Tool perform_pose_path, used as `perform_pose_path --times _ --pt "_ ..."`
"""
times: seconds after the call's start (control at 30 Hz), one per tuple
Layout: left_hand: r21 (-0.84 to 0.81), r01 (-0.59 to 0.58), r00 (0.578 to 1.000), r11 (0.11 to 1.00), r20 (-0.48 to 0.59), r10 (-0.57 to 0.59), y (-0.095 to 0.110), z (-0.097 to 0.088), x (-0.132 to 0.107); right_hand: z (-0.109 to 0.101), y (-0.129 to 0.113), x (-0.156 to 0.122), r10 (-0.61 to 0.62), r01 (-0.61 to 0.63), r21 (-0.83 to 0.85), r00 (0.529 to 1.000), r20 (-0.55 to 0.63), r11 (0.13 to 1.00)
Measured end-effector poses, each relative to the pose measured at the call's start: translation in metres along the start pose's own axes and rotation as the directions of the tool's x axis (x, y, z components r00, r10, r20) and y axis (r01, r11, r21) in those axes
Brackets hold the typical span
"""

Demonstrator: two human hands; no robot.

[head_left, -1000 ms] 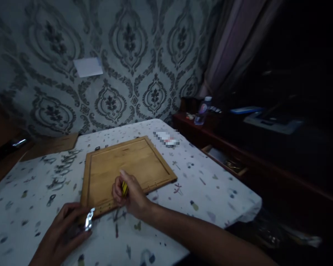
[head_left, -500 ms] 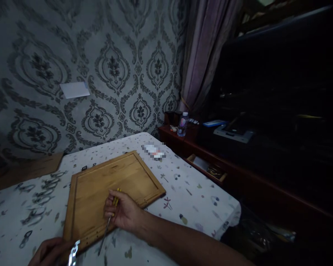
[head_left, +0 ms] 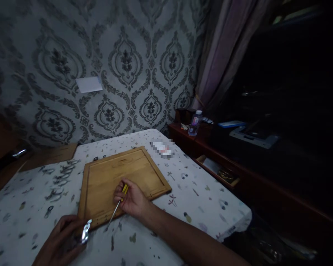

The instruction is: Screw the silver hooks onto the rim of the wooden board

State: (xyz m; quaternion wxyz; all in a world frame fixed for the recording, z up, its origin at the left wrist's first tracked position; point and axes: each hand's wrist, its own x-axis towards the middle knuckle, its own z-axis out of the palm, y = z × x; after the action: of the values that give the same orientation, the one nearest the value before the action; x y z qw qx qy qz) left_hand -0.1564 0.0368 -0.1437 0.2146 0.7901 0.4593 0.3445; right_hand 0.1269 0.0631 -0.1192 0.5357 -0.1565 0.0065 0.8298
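A square wooden panel (head_left: 119,176) with a raised frame lies flat on a table covered by a white patterned cloth (head_left: 199,199). My right hand (head_left: 131,201) rests on the panel's near part, closed round a screwdriver (head_left: 119,204) with a yellow handle; its metal shaft points down-left toward the panel's near edge. My left hand (head_left: 59,245) sits at the panel's near left corner, its fingers closed on a small shiny metal piece (head_left: 86,231).
Several small metal fittings (head_left: 59,177) lie in a row on the cloth left of the panel. A dark wooden cabinet (head_left: 238,166) with an open drawer (head_left: 218,171) stands to the right, with a water bottle (head_left: 194,123) on top. Patterned wall and curtain behind.
The view swung about and came back. My right hand turned the screwdriver so its shaft now shows, pointing at the panel's near edge. My left hand keeps the metal piece at the corner.
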Motion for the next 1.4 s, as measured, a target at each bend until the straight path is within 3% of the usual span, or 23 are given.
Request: perform_pose_path --times 0.2,0.4,0.6,0.77,0.97,1.13,1.23,1.4 --pt "-0.106 0.094 0.987 0.990 0.141 -0.079 0.029 -0.015 0.005 0.006 -0.004 -0.006 0.029 -0.030 0.034 0.999 0.030 0.999" --pt "-0.297 0.157 0.985 0.942 0.118 -0.127 0.040 -0.022 0.009 0.019 -0.005 -0.012 0.036 -0.037 0.028 0.999 0.030 0.999" --pt "-0.346 0.246 0.969 0.905 0.053 -0.243 0.029 -0.024 0.011 0.024 -0.005 -0.016 0.005 -0.005 0.018 1.000 -0.004 1.000" --pt "-0.307 0.314 0.938 0.899 -0.048 -0.344 0.002 -0.041 0.027 0.025 -0.006 -0.016 0.022 -0.022 0.006 1.000 0.000 1.000" --pt "-0.120 0.287 0.915 0.950 -0.260 -0.310 -0.061 -0.089 0.083 0.023 -0.007 -0.017 0.039 -0.039 -0.011 0.999 0.015 0.999" --pt "0.037 0.326 0.906 0.945 -0.297 -0.301 -0.107 -0.101 0.122 0.019 -0.009 -0.016 0.035 -0.035 -0.016 0.999 -0.008 0.999" --pt "0.100 0.314 0.919 0.944 -0.282 -0.275 -0.121 -0.099 0.125 0.019 -0.010 -0.015 0.028 -0.028 -0.018 0.999 -0.017 0.999" --pt "0.191 0.238 0.953 0.952 -0.236 -0.190 -0.124 -0.097 0.102 0.020 -0.010 -0.015 0.021 -0.021 -0.020 1.000 -0.022 1.000"
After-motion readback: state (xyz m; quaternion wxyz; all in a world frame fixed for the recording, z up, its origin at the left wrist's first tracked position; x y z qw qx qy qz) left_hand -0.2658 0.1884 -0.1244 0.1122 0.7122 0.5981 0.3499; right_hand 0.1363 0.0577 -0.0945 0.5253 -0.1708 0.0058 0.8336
